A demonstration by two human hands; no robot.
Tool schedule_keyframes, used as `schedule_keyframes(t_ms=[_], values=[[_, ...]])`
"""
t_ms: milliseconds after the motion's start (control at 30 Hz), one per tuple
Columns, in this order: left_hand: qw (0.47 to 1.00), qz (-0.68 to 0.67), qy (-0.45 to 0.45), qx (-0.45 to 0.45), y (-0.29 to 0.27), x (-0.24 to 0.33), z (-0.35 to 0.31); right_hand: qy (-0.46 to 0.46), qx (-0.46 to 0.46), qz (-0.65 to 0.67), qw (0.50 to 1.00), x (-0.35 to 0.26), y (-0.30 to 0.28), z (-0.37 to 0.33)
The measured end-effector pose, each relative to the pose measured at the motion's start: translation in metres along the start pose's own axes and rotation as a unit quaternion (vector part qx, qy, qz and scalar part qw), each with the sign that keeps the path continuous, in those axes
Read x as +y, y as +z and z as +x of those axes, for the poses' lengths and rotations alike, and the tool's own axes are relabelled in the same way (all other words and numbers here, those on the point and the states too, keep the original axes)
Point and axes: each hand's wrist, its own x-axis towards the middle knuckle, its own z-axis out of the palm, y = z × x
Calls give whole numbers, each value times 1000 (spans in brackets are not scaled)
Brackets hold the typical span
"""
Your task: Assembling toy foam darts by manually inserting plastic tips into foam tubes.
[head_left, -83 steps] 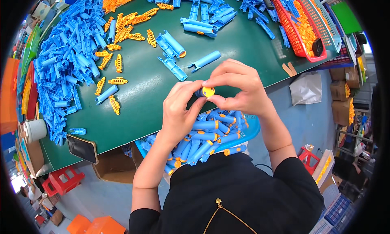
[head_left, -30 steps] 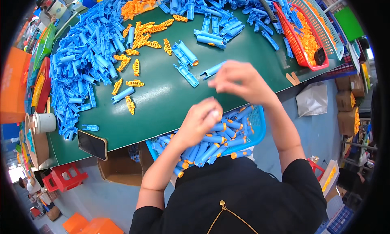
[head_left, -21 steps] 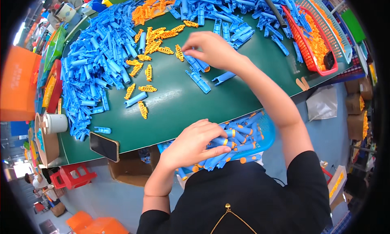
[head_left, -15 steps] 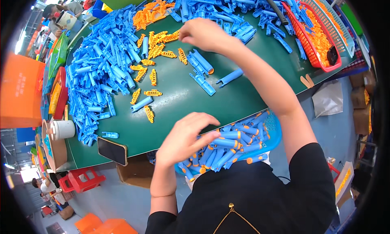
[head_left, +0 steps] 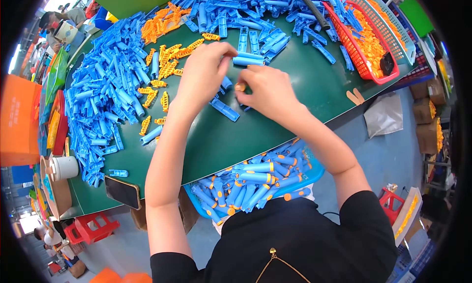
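Note:
My left hand (head_left: 206, 76) is over the middle of the table, its fingers curled down and mostly hidden. A blue half-tube shell (head_left: 225, 111) lies just below its fingers. Close on its right, my right hand (head_left: 269, 90) is closed, with a small orange piece (head_left: 240, 87) at its fingertips. Blue plastic shows beneath that hand, too covered to make out. Beyond both hands lie blue tube pieces (head_left: 248, 59). Ribbed yellow-orange inserts (head_left: 168, 67) are scattered to the left of my left hand.
Blue shells are heaped at left (head_left: 105, 86) and along the back. A red basket (head_left: 373, 75) of orange parts stands at right. Below the near edge, a blue basket (head_left: 314, 172) holds blue tubes with orange ends. A phone (head_left: 122, 192) lies at the near-left edge.
My left hand has moved from above the blue basket up to the table's middle. My right hand has drawn back from the yellow-orange inserts, toward me. The whole view has shifted slightly.

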Motion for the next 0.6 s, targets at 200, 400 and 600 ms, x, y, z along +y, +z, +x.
schedule_keyframes(t_ms=[200, 400, 600], values=[[972, 196, 120, -42, 40, -9, 16, 100, 9, 213, 972, 46, -44, -43], [958, 261, 110, -39, 33, -11, -1, 51, 28, 128, 990, 72, -33, -68], [999, -28, -42, 9, -7, 43, -50, 114, -26, 218, 969, 67, -51, -70]])
